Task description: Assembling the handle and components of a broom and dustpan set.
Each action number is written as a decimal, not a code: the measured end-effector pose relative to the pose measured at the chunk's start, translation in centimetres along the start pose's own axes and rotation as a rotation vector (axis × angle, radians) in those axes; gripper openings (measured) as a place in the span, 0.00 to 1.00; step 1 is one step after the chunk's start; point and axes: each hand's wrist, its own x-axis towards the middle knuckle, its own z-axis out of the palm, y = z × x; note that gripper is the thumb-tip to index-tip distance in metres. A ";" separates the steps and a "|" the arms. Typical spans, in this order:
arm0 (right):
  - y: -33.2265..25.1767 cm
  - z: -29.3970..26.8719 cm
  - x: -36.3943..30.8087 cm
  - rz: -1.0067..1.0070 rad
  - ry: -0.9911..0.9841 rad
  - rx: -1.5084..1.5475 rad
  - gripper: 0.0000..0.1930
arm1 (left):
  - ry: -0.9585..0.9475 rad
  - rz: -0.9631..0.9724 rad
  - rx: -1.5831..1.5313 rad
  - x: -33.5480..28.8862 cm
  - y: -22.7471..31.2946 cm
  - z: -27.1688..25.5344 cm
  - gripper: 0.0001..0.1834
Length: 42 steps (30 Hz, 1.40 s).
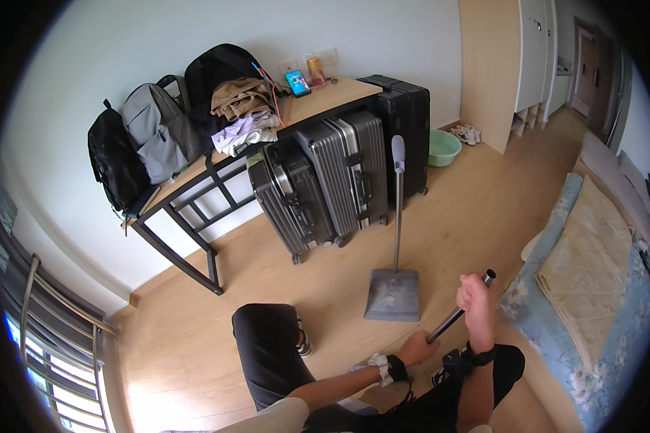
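My right hand (476, 297) is closed around the upper part of a dark, thin pole (447, 325), whose tip sticks out above the fist. Lower on the same pole, my left hand (418, 348) grips it with a bent wrist. The pole slants down to the left, and its lower end is hidden behind my left hand and arm, so I cannot make out what it carries. Just ahead of my hands, a grey dustpan (392, 307) rests on the floor. Its long handle (398, 209) stands upright, and pale dust marks its pan.
Dark suitcases (350, 169) stand by a wooden table (339, 90) bearing backpacks (159, 130), clothes (242, 108) and a phone (297, 83). A green basin (444, 149) and shoes (466, 133) sit farther back. At right is a bed (592, 267); a railed window (58, 353) is at left.
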 end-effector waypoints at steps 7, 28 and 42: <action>0.1 0.1 0.2 -0.207 0.021 0.025 0.19 | 0.223 0.282 0.219 4.4 0.3 -2.1 0.16; -1.2 0.8 -1.6 -0.107 -0.032 0.035 0.17 | 0.109 0.138 0.054 -0.4 0.2 -0.7 0.18; 0.0 0.4 -1.3 -0.172 -0.096 0.035 0.18 | 0.211 0.247 0.180 3.0 -0.3 -2.0 0.18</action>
